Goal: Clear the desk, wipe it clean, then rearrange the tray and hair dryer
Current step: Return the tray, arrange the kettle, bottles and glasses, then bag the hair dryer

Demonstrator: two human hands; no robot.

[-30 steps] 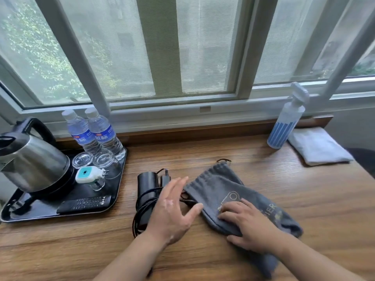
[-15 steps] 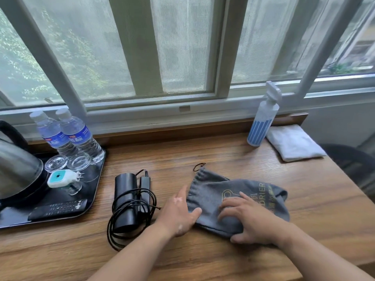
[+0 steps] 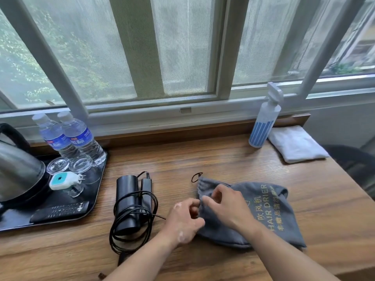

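A grey drawstring bag (image 3: 263,211) printed HAIR DRIER lies flat on the wooden desk (image 3: 203,159). My left hand (image 3: 185,221) and my right hand (image 3: 225,205) both pinch the gathered mouth of the bag at its left end. A black folded hair dryer (image 3: 127,201) with its coiled cord lies just left of my hands, apart from them. The black tray (image 3: 95,191) sits at the desk's left, holding a steel kettle (image 3: 18,169), two water bottles, two upturned glasses, a teal-and-white plug and a remote.
A blue-striped spray bottle (image 3: 263,122) stands at the back right by the window sill, with a folded white cloth (image 3: 296,144) beside it. A dark chair shows past the desk's right edge.
Both hands went from lying flat on the bag to pinching its opening, with fingers curled. The view has shifted, bringing the scene closer.
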